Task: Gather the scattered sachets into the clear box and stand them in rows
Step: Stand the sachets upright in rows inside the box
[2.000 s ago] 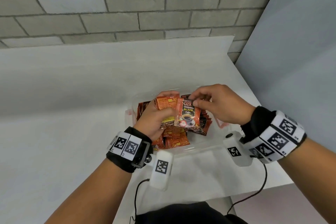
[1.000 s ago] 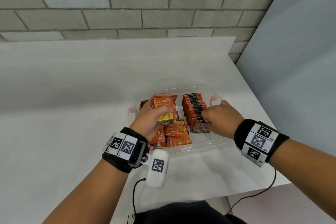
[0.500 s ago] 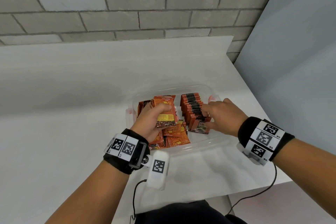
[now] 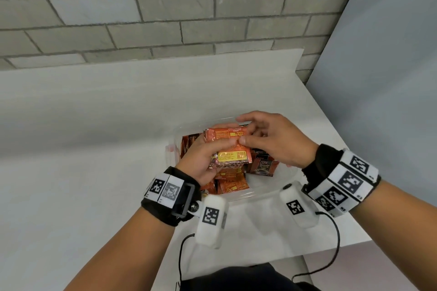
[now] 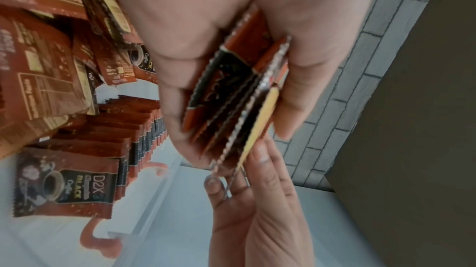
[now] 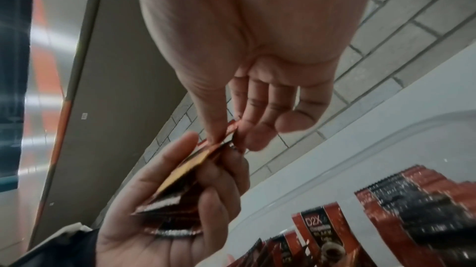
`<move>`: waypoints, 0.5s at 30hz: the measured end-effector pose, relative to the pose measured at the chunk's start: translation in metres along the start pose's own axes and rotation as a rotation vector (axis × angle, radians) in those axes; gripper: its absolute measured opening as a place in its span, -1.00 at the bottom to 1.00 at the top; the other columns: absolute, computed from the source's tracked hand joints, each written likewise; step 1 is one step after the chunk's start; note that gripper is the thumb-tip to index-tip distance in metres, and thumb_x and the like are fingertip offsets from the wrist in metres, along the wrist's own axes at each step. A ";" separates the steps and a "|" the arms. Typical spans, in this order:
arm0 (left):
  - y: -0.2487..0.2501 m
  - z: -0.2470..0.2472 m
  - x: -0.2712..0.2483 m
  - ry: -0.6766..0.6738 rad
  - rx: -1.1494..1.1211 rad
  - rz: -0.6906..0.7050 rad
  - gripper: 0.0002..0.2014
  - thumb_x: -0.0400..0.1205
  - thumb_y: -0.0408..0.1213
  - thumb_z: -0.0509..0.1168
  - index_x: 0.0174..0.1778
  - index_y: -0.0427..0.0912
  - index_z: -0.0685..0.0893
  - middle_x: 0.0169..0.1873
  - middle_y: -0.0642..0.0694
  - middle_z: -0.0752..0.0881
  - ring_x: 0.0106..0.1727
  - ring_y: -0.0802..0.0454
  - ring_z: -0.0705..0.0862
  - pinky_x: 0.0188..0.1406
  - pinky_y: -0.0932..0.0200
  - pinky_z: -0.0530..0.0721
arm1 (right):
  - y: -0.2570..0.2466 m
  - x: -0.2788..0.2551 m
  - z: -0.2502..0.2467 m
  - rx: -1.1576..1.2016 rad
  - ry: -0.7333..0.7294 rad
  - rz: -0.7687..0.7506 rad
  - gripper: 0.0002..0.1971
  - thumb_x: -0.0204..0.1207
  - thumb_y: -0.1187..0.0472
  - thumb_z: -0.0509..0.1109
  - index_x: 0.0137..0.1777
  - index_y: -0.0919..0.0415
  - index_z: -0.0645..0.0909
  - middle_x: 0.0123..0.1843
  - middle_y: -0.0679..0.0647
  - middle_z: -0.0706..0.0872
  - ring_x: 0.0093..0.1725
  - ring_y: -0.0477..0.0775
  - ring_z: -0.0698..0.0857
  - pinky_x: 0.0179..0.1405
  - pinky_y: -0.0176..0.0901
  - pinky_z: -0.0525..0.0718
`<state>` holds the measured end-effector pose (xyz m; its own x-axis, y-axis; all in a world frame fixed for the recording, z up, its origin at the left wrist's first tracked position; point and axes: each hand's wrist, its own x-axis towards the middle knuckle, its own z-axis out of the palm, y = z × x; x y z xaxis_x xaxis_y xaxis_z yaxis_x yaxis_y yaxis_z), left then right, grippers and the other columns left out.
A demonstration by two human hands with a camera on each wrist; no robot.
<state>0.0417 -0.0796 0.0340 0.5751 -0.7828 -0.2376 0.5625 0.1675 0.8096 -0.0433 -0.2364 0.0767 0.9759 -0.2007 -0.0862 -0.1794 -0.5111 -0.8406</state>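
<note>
Sachets (image 4: 230, 149) fanned in left hand (image 4: 205, 160); right hand (image 4: 274, 144) seemingly pinching one

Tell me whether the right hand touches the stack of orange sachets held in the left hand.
Touching: in the right wrist view the right hand pinches the top edge of the sachet stack gripped by the left hand.

grey brick wall (image 4: 165, 14) behind white table (image 4: 94, 111); plain pale grey panel (image 4: 390, 78) at right, meeting brick in corner; light soft, even.
</note>
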 end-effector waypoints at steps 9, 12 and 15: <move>0.005 -0.007 0.000 0.096 -0.171 0.029 -0.68 0.54 -0.18 0.36 0.15 -0.24 0.64 -0.02 -0.31 0.71 -0.14 -0.18 0.76 -0.20 -0.02 0.79 | -0.003 -0.007 0.001 -0.207 0.146 -0.302 -0.81 0.39 0.28 0.56 -0.15 0.00 0.65 -0.10 -0.14 0.59 -0.08 -0.16 0.55 -0.07 -0.35 0.48; 0.008 -0.007 0.002 0.070 -0.146 0.084 -0.58 0.42 -0.53 0.37 0.20 -0.21 0.65 0.10 -0.35 0.73 0.00 -0.19 0.77 -0.10 -0.03 0.79 | 0.000 -0.011 0.003 -0.355 -0.061 -0.249 -0.73 0.35 0.11 0.61 0.04 -0.02 0.71 0.10 -0.08 0.53 0.17 -0.06 0.42 0.18 -0.24 0.43; 0.010 -0.008 0.005 0.061 -0.119 0.110 -0.57 0.41 -0.59 0.35 0.19 -0.22 0.66 0.11 -0.37 0.72 0.01 -0.21 0.77 -0.14 -0.01 0.79 | 0.000 -0.011 -0.002 -0.239 0.042 -0.252 -0.80 0.43 0.05 0.55 0.04 -0.03 0.70 0.10 -0.08 0.57 0.17 -0.06 0.50 0.08 -0.31 0.42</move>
<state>0.0549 -0.0772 0.0366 0.6704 -0.7183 -0.1859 0.5582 0.3232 0.7642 -0.0539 -0.2356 0.0784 0.9881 -0.0745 0.1347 0.0380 -0.7295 -0.6830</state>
